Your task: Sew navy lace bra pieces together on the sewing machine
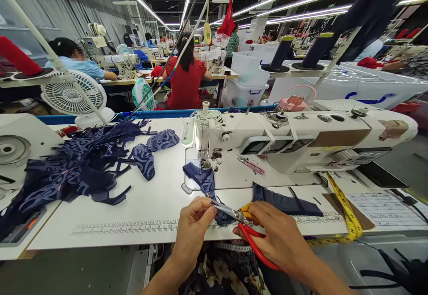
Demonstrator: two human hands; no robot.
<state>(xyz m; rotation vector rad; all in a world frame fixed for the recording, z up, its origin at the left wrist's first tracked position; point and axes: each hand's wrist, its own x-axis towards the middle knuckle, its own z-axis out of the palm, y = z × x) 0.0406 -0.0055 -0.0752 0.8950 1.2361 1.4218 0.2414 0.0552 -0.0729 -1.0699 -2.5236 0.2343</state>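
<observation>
The left hand pinches a dark edge or thread, hard to tell which, at a navy, swirl-patterned fabric piece before the white sewing machine, partly hidden by fingers. The right hand grips red-and-orange-handled steel scissors, partly covering their loops. Handwriting on the white ruled paper sheet is illegible.
</observation>
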